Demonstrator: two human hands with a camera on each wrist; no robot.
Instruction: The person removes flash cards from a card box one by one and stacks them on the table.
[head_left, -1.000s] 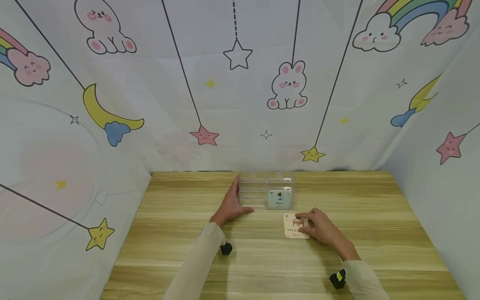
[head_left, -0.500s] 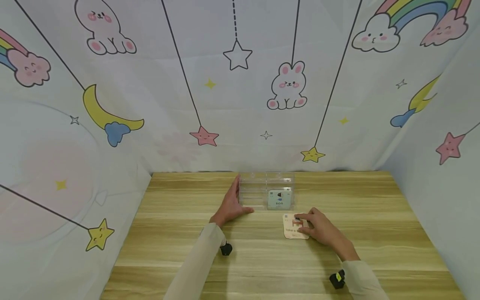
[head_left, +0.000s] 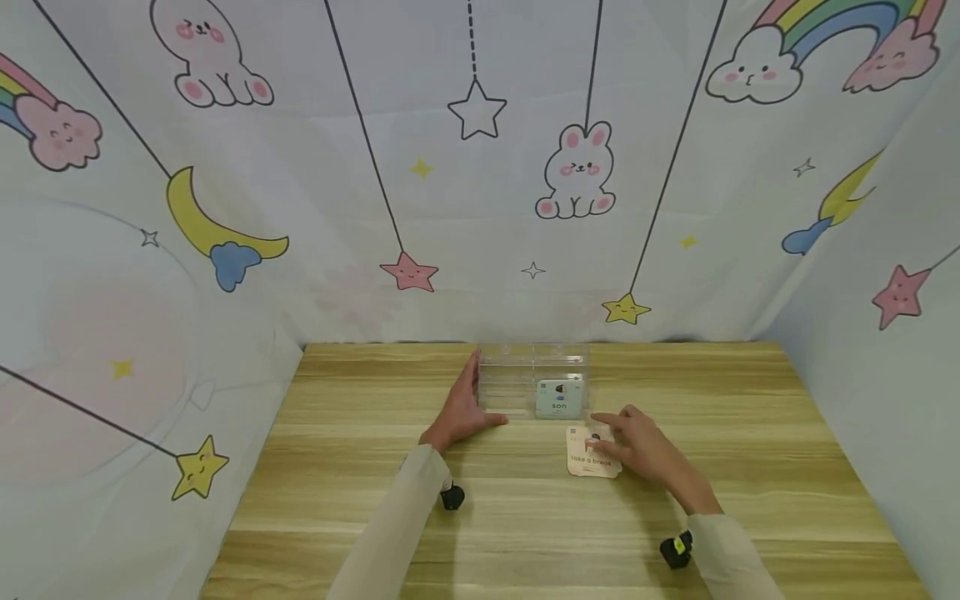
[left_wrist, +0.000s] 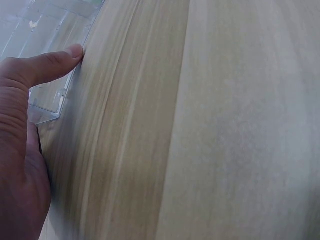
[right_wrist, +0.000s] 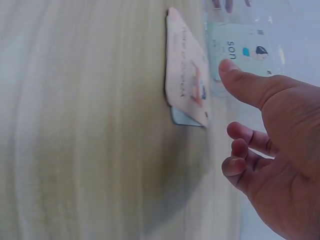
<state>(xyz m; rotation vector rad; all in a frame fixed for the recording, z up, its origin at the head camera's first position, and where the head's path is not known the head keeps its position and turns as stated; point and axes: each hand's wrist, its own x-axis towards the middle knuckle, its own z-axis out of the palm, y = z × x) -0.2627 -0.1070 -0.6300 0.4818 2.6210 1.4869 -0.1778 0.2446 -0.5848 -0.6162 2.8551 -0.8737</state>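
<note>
My left hand (head_left: 460,415) grips the left side of a clear plastic card holder (head_left: 505,385), thumb along its front edge and fingers by its side wall. A pale green card marked "son" (head_left: 559,400) stands in the holder's front right compartment. In front of it on the table lies a cream card reading "take a break" (head_left: 587,463); the right wrist view shows a pale blue card (right_wrist: 185,118) sticking out beneath it. My right hand (head_left: 643,448) hovers at the cream card's right edge, thumb and fingers apart, holding nothing.
The wooden table (head_left: 517,533) runs back to a white cloth (head_left: 480,208) printed with rabbits, stars and moons. More of this cloth hangs on both sides. A black wrist camera (head_left: 452,497) shows below the left hand, another camera (head_left: 677,550) by the right sleeve.
My right hand has let go of the cream card, spreading thumb and fingers and shifting slightly, so more of the card's print shows. The left hand and holder have stayed put.
</note>
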